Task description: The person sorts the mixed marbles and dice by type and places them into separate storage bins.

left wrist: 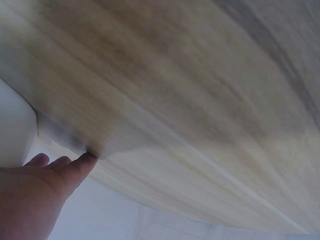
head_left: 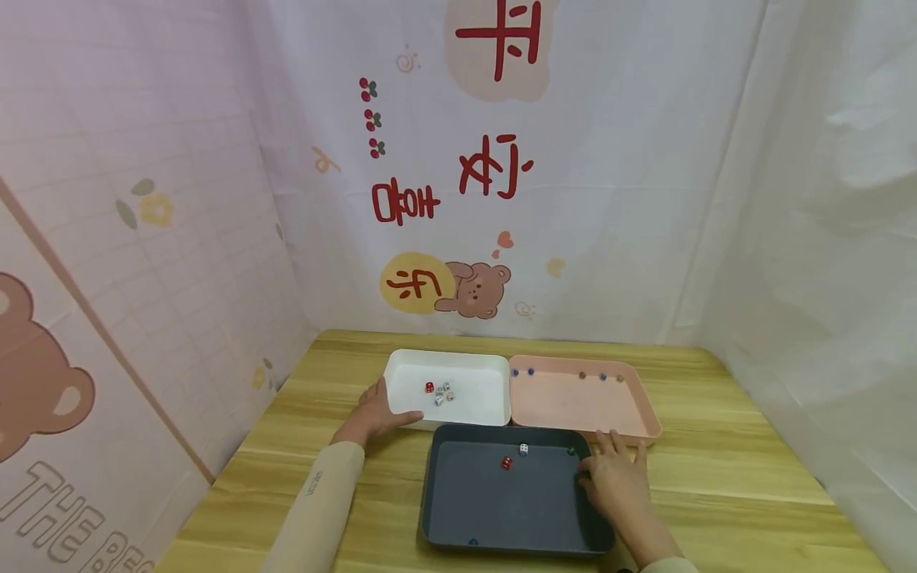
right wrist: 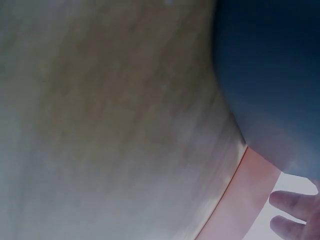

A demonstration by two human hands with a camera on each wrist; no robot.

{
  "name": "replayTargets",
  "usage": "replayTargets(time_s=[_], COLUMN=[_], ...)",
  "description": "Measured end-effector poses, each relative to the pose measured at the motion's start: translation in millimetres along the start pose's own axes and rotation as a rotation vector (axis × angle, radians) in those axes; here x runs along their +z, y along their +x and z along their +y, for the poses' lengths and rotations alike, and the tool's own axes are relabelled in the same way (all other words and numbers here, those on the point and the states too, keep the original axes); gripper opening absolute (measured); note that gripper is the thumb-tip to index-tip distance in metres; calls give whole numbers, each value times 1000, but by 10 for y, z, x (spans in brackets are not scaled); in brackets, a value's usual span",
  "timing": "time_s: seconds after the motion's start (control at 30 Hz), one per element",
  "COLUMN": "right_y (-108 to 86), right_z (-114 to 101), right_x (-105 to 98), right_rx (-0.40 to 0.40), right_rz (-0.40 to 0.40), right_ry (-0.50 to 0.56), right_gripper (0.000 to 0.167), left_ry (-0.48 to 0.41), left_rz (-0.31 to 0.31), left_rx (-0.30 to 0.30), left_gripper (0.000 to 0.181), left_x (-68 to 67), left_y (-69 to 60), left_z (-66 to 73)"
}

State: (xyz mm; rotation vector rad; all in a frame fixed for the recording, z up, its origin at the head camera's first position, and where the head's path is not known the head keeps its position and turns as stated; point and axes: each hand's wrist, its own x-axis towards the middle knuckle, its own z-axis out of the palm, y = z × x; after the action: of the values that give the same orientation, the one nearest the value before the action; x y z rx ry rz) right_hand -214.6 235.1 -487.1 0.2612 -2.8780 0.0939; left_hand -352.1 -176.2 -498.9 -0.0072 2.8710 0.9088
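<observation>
My left hand (head_left: pixel 374 415) rests at the left front corner of the white tray (head_left: pixel 469 359), thumb stretched along its front edge; in the left wrist view the fingers (left wrist: pixel 75 172) look extended beside the tray wall. At the right rim of the dark grey tray (head_left: pixel 519 509), my right hand (head_left: pixel 618 479) has its fingers over the edge near a green die (head_left: pixel 571 451); whether it pinches anything is hidden. A red die (head_left: pixel 506 462) and a white die (head_left: pixel 524 450) lie in the dark tray, with a blue die (head_left: pixel 473 542) near its front edge.
A pink tray (head_left: pixel 580 406) with several small dice along its back adjoins the white tray, which holds a red die (head_left: pixel 430 387) and several pale dice. All trays stand on a wooden table (head_left: pixel 723 477) enclosed by printed white cloth (head_left: pixel 609 199).
</observation>
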Motion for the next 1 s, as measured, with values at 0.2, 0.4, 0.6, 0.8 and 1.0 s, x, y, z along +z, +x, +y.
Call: replayTargets(time_s=[0.2, 0.4, 0.6, 0.8, 1.0], right_y=[3, 12, 4, 3, 18], right_z=[12, 21, 30, 15, 20], right_x=[20, 42, 50, 30, 3], right_rx=[17, 20, 31, 27, 25], right_rz=[22, 21, 20, 37, 51], right_ry=[-1, 14, 41, 62, 76], right_gripper=[13, 12, 10, 9, 9], left_ry=[1, 3, 14, 15, 10], left_rz=[-1, -2, 2, 6, 1], left_rx=[-6, -16, -15, -7, -12], left_gripper=[137, 137, 136, 136, 135], left_x=[24, 24, 13, -4, -13], left_y=[28, 23, -6, -26, -46], left_z=[-2, -5, 30, 46, 66])
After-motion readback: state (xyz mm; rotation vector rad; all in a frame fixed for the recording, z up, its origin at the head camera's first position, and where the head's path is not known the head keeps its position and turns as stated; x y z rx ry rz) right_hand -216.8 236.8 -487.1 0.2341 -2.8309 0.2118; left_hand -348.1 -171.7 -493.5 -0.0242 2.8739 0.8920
